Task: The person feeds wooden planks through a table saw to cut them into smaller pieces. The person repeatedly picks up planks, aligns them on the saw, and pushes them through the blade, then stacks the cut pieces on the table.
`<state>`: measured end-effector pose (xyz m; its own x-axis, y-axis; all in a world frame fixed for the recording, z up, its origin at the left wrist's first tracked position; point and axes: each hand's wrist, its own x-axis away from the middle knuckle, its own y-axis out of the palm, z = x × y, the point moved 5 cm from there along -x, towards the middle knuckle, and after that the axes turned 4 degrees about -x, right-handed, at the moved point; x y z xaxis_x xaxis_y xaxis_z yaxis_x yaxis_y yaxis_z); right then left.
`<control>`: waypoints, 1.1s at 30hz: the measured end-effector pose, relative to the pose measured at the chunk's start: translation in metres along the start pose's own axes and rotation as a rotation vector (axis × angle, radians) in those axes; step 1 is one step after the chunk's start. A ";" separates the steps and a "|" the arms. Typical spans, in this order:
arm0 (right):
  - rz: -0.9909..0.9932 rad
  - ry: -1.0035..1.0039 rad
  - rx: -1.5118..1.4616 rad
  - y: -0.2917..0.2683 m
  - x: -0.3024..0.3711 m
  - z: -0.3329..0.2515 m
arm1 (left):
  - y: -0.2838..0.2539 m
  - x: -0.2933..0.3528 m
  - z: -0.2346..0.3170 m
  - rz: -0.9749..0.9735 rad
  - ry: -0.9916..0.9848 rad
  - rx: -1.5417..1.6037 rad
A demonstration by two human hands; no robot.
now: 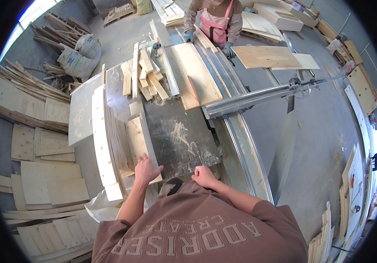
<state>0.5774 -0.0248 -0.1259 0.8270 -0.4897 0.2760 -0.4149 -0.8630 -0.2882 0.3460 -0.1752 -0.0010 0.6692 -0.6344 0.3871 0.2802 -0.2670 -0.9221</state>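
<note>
Pale wood board [136, 133] lies toward the surface's [166, 127] near left corner, left hand [146, 170] on its near end, fingers loosely spread. Right hand [204, 176], near edge: fingers curled, contents indeterminable. Recommended: flat palm, even pressure, fingertips clear of edges.

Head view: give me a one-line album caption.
Left hand on a pale board, right hand curled near the edge of a sawdust-strewn table, a gloved co-worker standing beyond.
</note>
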 end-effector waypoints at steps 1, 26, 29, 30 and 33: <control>0.003 -0.002 -0.001 0.000 0.000 0.001 | 0.001 0.000 0.000 0.004 0.002 0.004; 0.003 0.142 0.102 -0.060 -0.047 -0.043 | -0.045 -0.016 0.016 -0.039 -0.005 0.007; 0.168 -0.002 0.342 -0.068 -0.072 -0.046 | -0.049 -0.012 0.019 -0.086 -0.051 -0.013; 0.159 -0.002 0.417 -0.074 -0.086 -0.045 | -0.050 -0.018 0.021 -0.071 -0.040 -0.014; 0.198 0.134 0.561 -0.088 -0.118 -0.037 | -0.045 -0.026 0.024 -0.031 -0.020 -0.021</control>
<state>0.5022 0.1042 -0.0996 0.6843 -0.6774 0.2701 -0.2627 -0.5745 -0.7752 0.3328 -0.1293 0.0302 0.6743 -0.6107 0.4152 0.2864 -0.3019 -0.9093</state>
